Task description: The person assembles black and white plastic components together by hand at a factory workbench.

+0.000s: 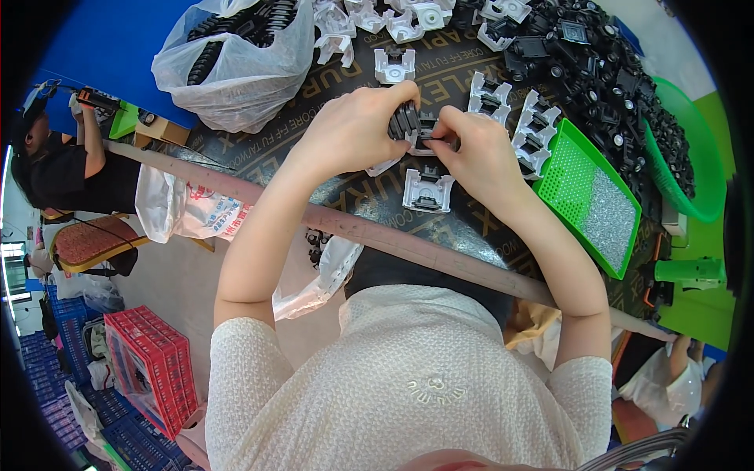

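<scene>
My left hand [353, 129] is closed round a stack of black ribbed parts [405, 122], thumb below and index finger above. To its right, my right hand [483, 149] pinches with thumb and forefinger. The small dark piece between them is mostly covered by the fingertips. Both hands meet over a white plastic housing, largely hidden beneath the fingers. Just nearer to me lies another white housing [427, 191] with a black insert. Beyond the hands sits a similar housing [394, 65], and further white housings [536, 129] with black inserts lie right of my right hand.
A green perforated tray [561, 161] holds small silvery pieces at the right. Behind it are a heap of black parts [577, 67] and a green basket [707, 196]. A plastic bag [236, 86] of black ribbed parts stands far left. A pinkish rail [377, 229] edges the table.
</scene>
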`<state>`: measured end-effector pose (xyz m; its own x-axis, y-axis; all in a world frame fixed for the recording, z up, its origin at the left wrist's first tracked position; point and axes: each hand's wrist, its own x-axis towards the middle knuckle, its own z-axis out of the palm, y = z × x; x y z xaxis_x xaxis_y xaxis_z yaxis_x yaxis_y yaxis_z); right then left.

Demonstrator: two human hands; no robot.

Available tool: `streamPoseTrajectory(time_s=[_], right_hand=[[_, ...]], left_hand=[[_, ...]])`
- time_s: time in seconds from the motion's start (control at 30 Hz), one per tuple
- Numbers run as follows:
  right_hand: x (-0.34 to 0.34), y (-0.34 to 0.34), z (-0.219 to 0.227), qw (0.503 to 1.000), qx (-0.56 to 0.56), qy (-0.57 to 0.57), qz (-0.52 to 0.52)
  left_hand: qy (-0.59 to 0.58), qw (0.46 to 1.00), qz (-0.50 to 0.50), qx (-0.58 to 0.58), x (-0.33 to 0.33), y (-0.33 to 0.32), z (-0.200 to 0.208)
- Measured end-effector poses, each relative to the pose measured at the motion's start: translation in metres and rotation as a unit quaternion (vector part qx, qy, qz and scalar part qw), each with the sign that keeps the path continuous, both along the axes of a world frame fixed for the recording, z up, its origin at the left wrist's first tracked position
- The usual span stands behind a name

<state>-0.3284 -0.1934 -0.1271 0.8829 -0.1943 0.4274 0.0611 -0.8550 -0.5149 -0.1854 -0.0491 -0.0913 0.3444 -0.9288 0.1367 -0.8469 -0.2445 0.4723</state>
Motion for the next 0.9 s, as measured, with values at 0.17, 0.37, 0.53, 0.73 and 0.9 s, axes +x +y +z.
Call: streamPoseTrajectory(time_s=[0.17,0.37,0.53,0.73,0.9], right_hand=[[-0.0002,-0.0010,0.0053,0.999,-0.018,-0.026,-0.018],[-0.0018,0.0000,0.0010,1.000,-0.011,-0.007,-0.018],[-0.0021,-0.0019,-0.0018,1.000,-0.023,-0.014,-0.009],[-0.0035,0.0000,-0.0042,0.999,-0.029,-0.009,-0.015],[-0.0072,0.0020,0.0004,0.993,-0.116,0.010,0.011]], left_hand=[[-0.004,1.000,0.001,0.019,-0.0031,-0.0009,0.0051],[-0.012,1.000,-0.014,-0.016,-0.0016,-0.0013,0.0005],[-0.009,1.000,-0.011,-0.011,-0.0015,-0.0020,0.0004],[-0.012,1.000,-0.010,0.005,-0.0035,-0.0025,0.0041],[-0.019,1.000,-0.010,0.003,-0.0047,-0.0011,0.0050]])
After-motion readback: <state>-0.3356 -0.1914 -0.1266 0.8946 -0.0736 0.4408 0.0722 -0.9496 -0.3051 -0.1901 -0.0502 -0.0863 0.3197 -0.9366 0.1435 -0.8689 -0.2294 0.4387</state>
